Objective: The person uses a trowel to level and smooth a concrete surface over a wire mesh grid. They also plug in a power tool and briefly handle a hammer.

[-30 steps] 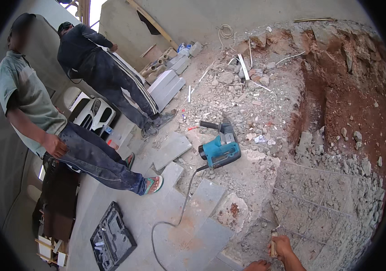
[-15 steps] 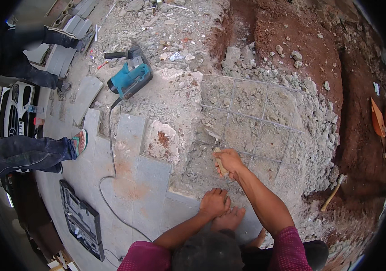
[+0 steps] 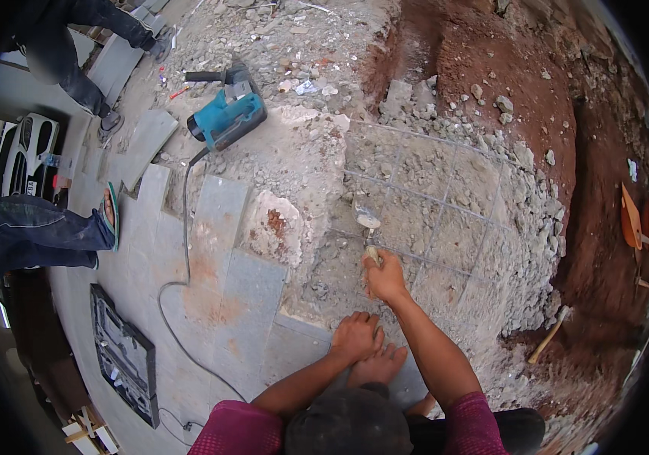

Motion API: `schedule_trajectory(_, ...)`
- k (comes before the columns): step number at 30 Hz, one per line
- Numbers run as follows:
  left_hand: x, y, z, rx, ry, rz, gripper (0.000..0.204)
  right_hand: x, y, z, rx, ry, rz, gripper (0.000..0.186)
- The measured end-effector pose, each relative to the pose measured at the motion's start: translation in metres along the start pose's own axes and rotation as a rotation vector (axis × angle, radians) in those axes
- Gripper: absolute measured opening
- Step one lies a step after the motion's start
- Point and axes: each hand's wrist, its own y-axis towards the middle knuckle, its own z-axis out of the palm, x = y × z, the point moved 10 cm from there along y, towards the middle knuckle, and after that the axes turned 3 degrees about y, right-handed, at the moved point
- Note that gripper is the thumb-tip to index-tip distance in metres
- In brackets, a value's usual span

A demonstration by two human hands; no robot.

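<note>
My right hand (image 3: 383,277) is closed around the light handle of a small trowel (image 3: 367,218). Its pale, dusty blade faces away from me over rough wet-looking concrete (image 3: 415,155). Thin metal mesh (image 3: 441,200) lies in that concrete, and the trowel is beside its near-left bars. My left hand (image 3: 356,337) rests with fingers spread, just in front of my bare foot (image 3: 377,365), at the edge of the grey paving slabs (image 3: 252,292). It holds nothing that shows.
A blue power tool (image 3: 226,117) lies at the upper left, its cable (image 3: 163,311) running toward me. An open black case (image 3: 123,356) sits left. Two people's legs (image 3: 36,224) stand there, near a white car (image 3: 32,155). At right, a red-soil trench (image 3: 590,227) holds a wooden-handled tool (image 3: 550,335).
My right hand has turned the trowel, so its blade shows more broadly. The person at left has shifted a foot leftward. The view has moved slightly.
</note>
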Motion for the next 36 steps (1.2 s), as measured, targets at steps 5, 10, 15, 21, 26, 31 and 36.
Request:
schedule_trajectory(5,0.0,0.001,0.0,0.048,-0.007,-0.004,0.034,0.037,0.007,-0.018,0.127,0.009,0.0,0.023)
schedule_trajectory(10,0.003,0.001,-0.001,0.03,0.023,0.002,0.034,0.023,-0.024,-0.006,0.246,0.005,0.236,0.021)
schedule_trajectory(15,-0.008,0.003,0.006,0.03,0.009,0.018,0.033,0.021,0.004,-0.011,0.168,0.167,0.303,0.021)
schedule_trajectory(21,0.002,-0.005,0.001,0.0,-0.012,-0.011,0.031,0.0,-0.006,0.013,0.092,0.153,0.214,0.02)
schedule_trajectory(26,-0.002,0.004,0.002,0.007,-0.01,-0.008,0.034,0.013,-0.001,-0.03,-0.105,0.065,-0.029,0.026)
schedule_trajectory(31,0.007,0.001,0.003,0.042,-0.006,-0.016,0.035,0.047,-0.026,-0.05,0.171,-0.029,0.021,0.028)
schedule_trajectory(36,0.0,0.004,0.007,0.053,0.024,-0.004,0.036,0.089,-0.049,-0.149,-0.059,-0.857,-0.447,0.044)
